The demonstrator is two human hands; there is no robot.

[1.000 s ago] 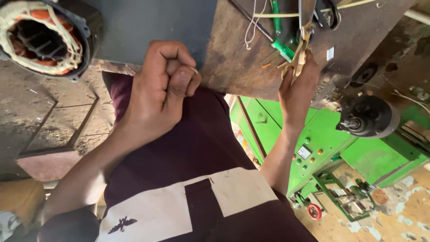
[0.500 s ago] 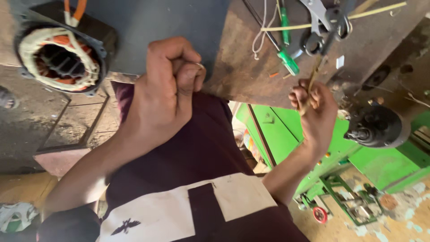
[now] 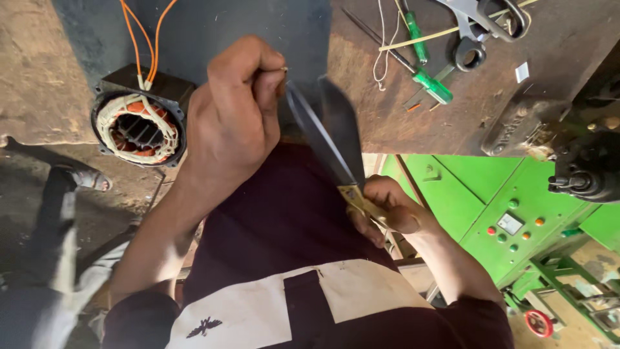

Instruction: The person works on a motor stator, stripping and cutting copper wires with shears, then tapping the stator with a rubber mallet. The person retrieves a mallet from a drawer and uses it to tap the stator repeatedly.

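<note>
My left hand (image 3: 232,123) is clenched in a fist in front of my chest, and its fingertips pinch something small and thin whose tip just shows. My right hand (image 3: 387,213) grips the brass-coloured handles of a pair of scissors (image 3: 329,136). The long dark blades are parted and point up at the pinched fingertips, blurred by motion. A motor stator (image 3: 139,126) with white-bound copper windings and orange leads (image 3: 139,39) lies left of my left hand.
The worn wooden workbench (image 3: 504,97) carries a green-handled screwdriver (image 3: 429,81), a pair of grey shears (image 3: 478,26) and loose string. A green cabinet with coloured buttons (image 3: 510,223) and a dark motor (image 3: 588,174) are at right. A leg in grey trousers (image 3: 58,213) is at left.
My right hand came down from the tools on the bench and now holds scissors, their blades raised to my left fist. The left fist stayed clenched; the view shifted.
</note>
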